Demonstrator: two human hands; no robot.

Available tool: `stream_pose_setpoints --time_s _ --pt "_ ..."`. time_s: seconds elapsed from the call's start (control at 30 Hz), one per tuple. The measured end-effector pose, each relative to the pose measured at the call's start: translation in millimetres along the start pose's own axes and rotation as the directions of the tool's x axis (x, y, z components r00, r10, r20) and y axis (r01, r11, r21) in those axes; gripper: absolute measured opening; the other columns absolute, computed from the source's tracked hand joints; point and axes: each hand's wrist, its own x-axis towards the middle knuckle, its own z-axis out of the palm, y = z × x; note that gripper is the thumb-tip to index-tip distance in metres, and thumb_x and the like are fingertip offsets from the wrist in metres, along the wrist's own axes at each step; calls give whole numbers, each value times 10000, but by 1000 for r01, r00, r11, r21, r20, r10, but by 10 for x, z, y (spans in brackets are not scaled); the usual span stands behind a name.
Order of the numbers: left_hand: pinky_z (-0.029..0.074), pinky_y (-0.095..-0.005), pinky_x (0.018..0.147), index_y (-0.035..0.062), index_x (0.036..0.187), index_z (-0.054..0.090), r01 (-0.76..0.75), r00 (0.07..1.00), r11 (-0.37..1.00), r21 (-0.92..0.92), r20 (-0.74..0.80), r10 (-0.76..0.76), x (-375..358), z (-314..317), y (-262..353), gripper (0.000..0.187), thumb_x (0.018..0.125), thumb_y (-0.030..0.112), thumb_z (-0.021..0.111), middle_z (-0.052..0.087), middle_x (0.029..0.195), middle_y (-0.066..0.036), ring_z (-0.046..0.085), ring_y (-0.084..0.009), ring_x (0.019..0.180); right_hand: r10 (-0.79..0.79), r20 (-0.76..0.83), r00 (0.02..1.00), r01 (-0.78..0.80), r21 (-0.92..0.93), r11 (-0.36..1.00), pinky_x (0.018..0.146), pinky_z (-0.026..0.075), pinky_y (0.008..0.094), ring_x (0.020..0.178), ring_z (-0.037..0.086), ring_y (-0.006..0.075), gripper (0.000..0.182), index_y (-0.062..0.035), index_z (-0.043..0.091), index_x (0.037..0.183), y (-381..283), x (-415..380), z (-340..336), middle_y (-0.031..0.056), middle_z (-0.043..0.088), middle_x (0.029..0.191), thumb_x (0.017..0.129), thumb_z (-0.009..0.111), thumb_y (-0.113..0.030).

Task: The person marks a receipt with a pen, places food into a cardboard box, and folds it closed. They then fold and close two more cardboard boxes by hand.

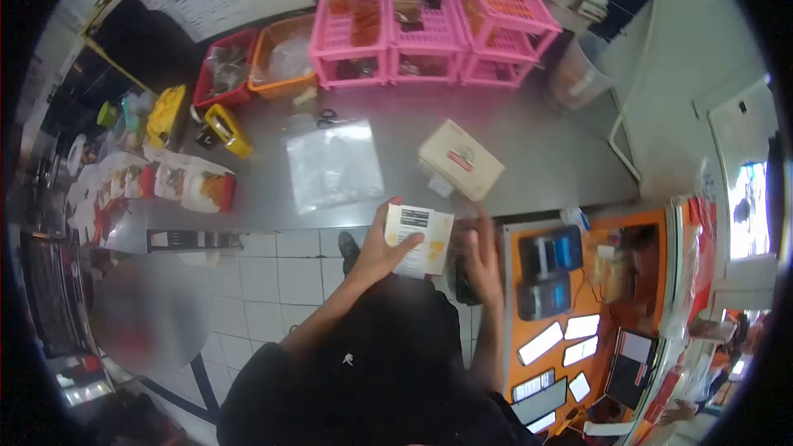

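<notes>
Your dark sleeves fill the near view. Beyond them the steel desk (529, 149) carries a clear plastic sheet (333, 163) and a white box (460, 158). Your left hand (382, 249) grips a small labelled carton (420, 239) over the desk's near edge; your right hand (481, 254) hovers beside it, fingers loose, holding nothing.

Steel counter (529, 149), white tiled floor (281, 272), pink crates (429, 33) along back.

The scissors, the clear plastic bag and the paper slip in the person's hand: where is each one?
scissors (328, 119), head view, on the dark handles.
clear plastic bag (333, 163), head view, on the middle of the flat sheet.
paper slip (421, 238), head view, on its printed face, held by the left hand (382, 252).
</notes>
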Motion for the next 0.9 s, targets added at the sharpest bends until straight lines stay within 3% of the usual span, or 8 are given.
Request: stream_pose_setpoints --time_s 0.1,0.23,0.33,0.4,0.63,0.7,0.77,0.9 --pt "533 -325 907 23 1505 263 4 999 999 -33 -53 -6 57 -431 7 846 856 104 801 632 1189 -150 630 -190 1088 81 182 980 -119 206 971 1016 437 370 1147 560 218 500 -41 474 1397 63 255 1004 169 581 1271 1073 455 -421" --pt "548 -353 889 76 1509 277 41 990 997 72 -138 -31 171 -1186 -181 894 824 172 843 665 1168 -160 673 -247 1046 154 218 964 -192 166 967 884 472 345 984 559 179 458 -30 531 1242 -1 425 1871 108 613 1040 1066 475 -449" --pt "546 -356 900 67 1491 317 32 982 999 4 -185 -31 194 -1666 -168 882 812 228 858 663 1186 -173 674 -260 1070 118 306 945 -170 148 974 872 476 326 973 561 165 424 -31 536 1219 -224 503 2302 98 614 1030 1055 519 -422" --pt "534 -367 933 59 1465 362 -24 955 989 144 -289 65 293 -1936 -304 867 800 292 866 652 1211 -185 660 -272 1111 58 335 940 -129 195 972 878 474 317 979 554 152 375 -37 539 1216 -338 618 2615 86 612 1041 1049 550 -373" --pt "501 -410 989 54 1487 348 195 937 981 15 -298 -182 532 -2445 -131 830 858 356 799 631 1261 -203 636 -316 1171 -28 413 910 -12 96 995 865 474 343 969 549 175 404 -28 539 1200 -278 1067 3204 99 604 1033 1031 574 -394" --pt "438 -424 1071 11 1482 359 33 940 999 -37 -338 -44 747 -2552 -349 760 919 370 723 567 1346 -243 556 -356 1271 -14 410 912 -18 73 997 863 473 347 967 546 177 413 -24 540 1203 -360 1226 3217 105 600 1030 1032 571 -398" --pt "357 -437 1138 -48 1455 389 65 620 930 362 -745 247 1122 -2850 -498 686 964 357 646 473 1428 -289 442 -415 1359 -53 410 910 18 89 996 866 472 346 966 546 180 417 -20 540 1205 -223 1428 3198 107 599 1028 1032 573 -398" --pt "362 -491 1104 -104 1354 466 152 207 924 352 -925 319 1854 -3628 -875 577 986 328 571 473 1372 -321 443 -469 1293 -42 461 886 -6 103 995 886 465 344 972 548 190 421 -8 536 1211 -85 1624 3094 110 599 1033 1030 578 -387"
